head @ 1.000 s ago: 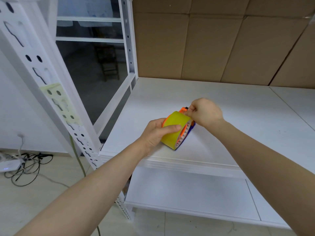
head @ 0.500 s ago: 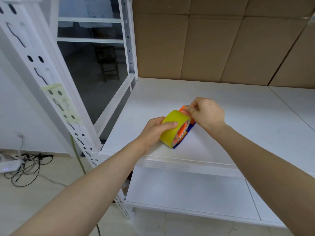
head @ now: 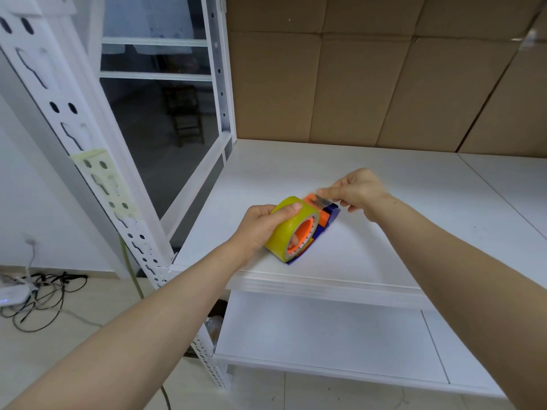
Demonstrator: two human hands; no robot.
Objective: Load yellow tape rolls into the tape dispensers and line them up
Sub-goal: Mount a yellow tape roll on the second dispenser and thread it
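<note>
At the shelf's near left edge, your left hand (head: 260, 223) grips the yellow tape roll (head: 291, 227) on the tape dispenser (head: 321, 224), while your right hand (head: 359, 190), just beyond its far end, pinches the tape end (head: 324, 199).

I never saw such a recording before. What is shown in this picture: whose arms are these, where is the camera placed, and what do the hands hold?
No machine is here: these are a person's two bare arms. The picture comes from a camera worn on the person's head, looking forward and down. The left hand grips a wide roll of yellow tape, which sits on an orange and blue plastic tape dispenser. The dispenser stands on a white shelf board. The fingers of the right hand pinch what looks like the loose tape end above the dispenser's front. At the back stand brown cardboard sheets, and dark cables lie on the floor at the left.
</note>
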